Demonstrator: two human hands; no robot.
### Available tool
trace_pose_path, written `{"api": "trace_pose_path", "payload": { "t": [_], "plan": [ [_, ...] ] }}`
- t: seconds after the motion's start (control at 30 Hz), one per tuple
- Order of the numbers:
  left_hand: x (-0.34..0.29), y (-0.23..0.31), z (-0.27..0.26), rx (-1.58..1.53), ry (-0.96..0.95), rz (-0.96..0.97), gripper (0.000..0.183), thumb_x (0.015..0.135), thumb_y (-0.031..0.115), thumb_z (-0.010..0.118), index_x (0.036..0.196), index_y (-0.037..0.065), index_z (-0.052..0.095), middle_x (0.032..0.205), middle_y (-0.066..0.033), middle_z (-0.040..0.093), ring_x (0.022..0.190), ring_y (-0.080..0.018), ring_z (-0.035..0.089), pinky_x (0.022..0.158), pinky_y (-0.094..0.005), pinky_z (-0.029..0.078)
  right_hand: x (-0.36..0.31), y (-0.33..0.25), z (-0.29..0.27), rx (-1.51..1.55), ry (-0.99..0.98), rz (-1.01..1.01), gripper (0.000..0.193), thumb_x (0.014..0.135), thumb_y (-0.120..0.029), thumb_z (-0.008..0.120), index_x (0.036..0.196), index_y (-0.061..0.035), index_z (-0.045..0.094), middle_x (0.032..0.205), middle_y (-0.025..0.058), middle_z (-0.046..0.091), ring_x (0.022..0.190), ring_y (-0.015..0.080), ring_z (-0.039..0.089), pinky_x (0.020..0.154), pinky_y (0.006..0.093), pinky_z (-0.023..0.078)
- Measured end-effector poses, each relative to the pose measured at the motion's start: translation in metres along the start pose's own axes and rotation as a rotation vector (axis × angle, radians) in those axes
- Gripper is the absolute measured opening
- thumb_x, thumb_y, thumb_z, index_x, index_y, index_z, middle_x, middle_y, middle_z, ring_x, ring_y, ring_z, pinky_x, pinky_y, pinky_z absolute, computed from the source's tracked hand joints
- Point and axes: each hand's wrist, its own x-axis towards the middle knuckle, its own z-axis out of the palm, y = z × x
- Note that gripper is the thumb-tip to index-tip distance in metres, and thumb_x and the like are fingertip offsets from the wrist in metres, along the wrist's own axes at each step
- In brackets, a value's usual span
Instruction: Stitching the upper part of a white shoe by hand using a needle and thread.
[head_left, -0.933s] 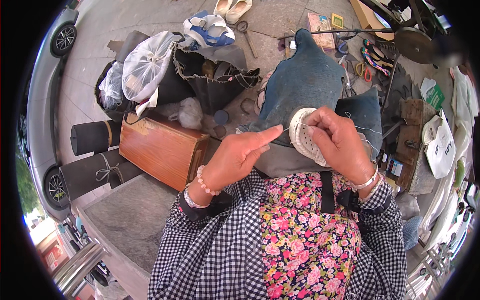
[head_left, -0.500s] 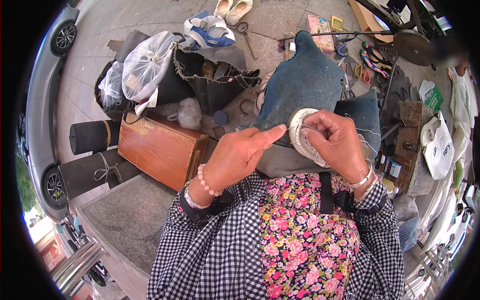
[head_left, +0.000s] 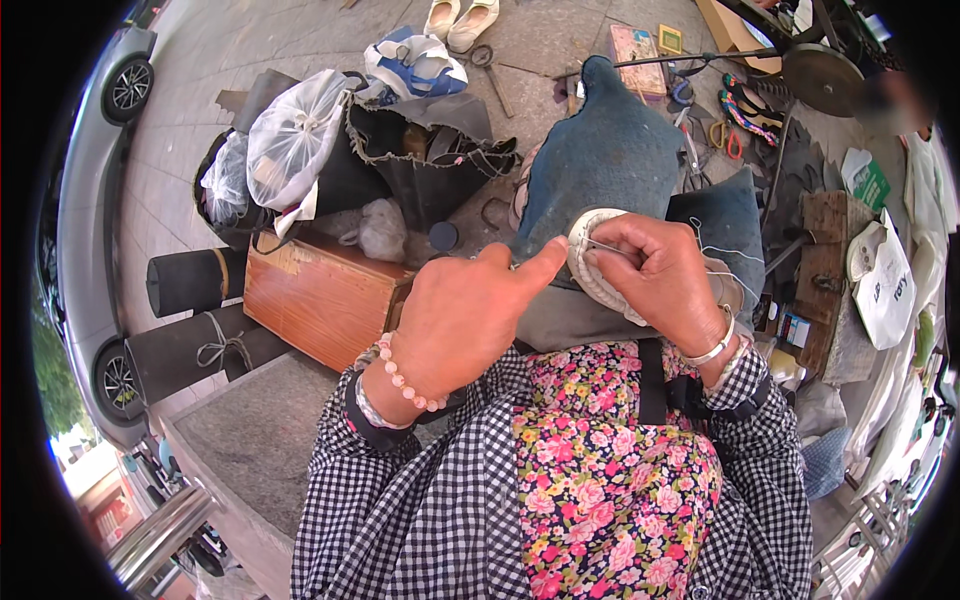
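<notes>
Item: one white shoe [head_left: 597, 285], its rim ribbed; we find it at the near edge of the blue cloth [head_left: 615, 140], just beyond the floral apron [head_left: 615, 480].

Right hand [head_left: 655, 272], with a white bangle: thumb and forefinger pinch a thin needle [head_left: 606, 247] over the shoe, the other fingers curled in.

Left hand [head_left: 470, 315], with a beaded bracelet: forefinger stretched out, the rest folded, its tip at the shoe's left edge (whether it touches, we cannot tell).

White thread [head_left: 738, 260]: one length, loose, to the right of the right hand.

Surroundings, left: one wooden box [head_left: 325, 305], beyond the far edge of the grey slab [head_left: 250, 430]; one black bag [head_left: 385, 150], open-topped, behind the box.

Surroundings, right: one wooden crate [head_left: 822, 290], a white bag [head_left: 888, 285] over its right edge. On the pavement we also count orange-handled scissors [head_left: 735, 148].
</notes>
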Motion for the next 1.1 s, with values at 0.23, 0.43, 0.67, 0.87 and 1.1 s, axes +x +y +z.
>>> {"api": "trace_pose_path", "payload": {
  "t": [0.23, 0.43, 0.67, 0.87, 1.1],
  "plan": [
    [0.008, 0.018, -0.01, 0.213, -0.047, -0.011, 0.05, 0.076, 0.007, 0.053, 0.126, 0.018, 0.054, 0.069, -0.0118, 0.054, 0.052, -0.0276, 0.057, 0.045, -0.0377, 0.044, 0.002, 0.004, 0.005, -0.037, -0.005, -0.027, 0.012, 0.079, -0.002, 0.064, 0.091, 0.0034, 0.064, 0.072, 0.0032, 0.065, 0.065, 0.0019, 0.052, 0.057, 0.0217, 0.045],
    [0.015, 0.014, -0.009, 0.228, -0.058, 0.011, 0.048, 0.076, 0.008, 0.054, 0.123, 0.017, 0.056, 0.07, -0.0116, 0.056, 0.054, -0.0284, 0.059, 0.046, -0.038, 0.045, 0.002, 0.004, 0.005, -0.021, 0.038, 0.006, 0.012, 0.073, -0.008, 0.065, 0.084, -0.0019, 0.064, 0.075, 0.0152, 0.064, 0.066, 0.03, 0.064, 0.058, 0.0331, 0.048],
    [0.019, 0.012, 0.004, 0.182, -0.026, 0.005, 0.046, 0.076, 0.007, 0.054, 0.121, 0.018, 0.058, 0.07, -0.0111, 0.056, 0.057, -0.0304, 0.059, 0.048, -0.0391, 0.045, 0.002, 0.009, 0.006, -0.009, 0.06, -0.044, 0.013, 0.073, -0.008, 0.066, 0.084, -0.0017, 0.064, 0.075, 0.0151, 0.064, 0.066, 0.0295, 0.064, 0.058, 0.0327, 0.048],
    [0.012, -0.015, 0.015, -0.054, 0.009, 0.056, 0.047, 0.078, 0.002, 0.053, 0.122, 0.016, 0.057, 0.072, -0.01, 0.056, 0.064, -0.0303, 0.058, 0.054, -0.0388, 0.046, 0.002, 0.011, 0.002, 0.043, 0.064, -0.001, 0.014, 0.073, -0.008, 0.067, 0.085, -0.0011, 0.064, 0.07, 0.0139, 0.063, 0.06, 0.0224, 0.064, 0.055, 0.0306, 0.046],
    [0.02, -0.043, 0.02, -0.522, -0.163, 0.079, 0.04, 0.086, 0.0, 0.048, 0.125, 0.005, 0.054, 0.111, -0.0127, 0.064, 0.092, -0.0254, 0.063, 0.079, -0.0302, 0.048, 0.002, 0.012, 0.001, 0.073, 0.023, -0.007, 0.012, 0.074, -0.007, 0.068, 0.083, -0.0014, 0.062, 0.058, 0.0034, 0.05, 0.051, 0.0093, 0.043, 0.048, 0.0263, 0.035]
  ]
}}
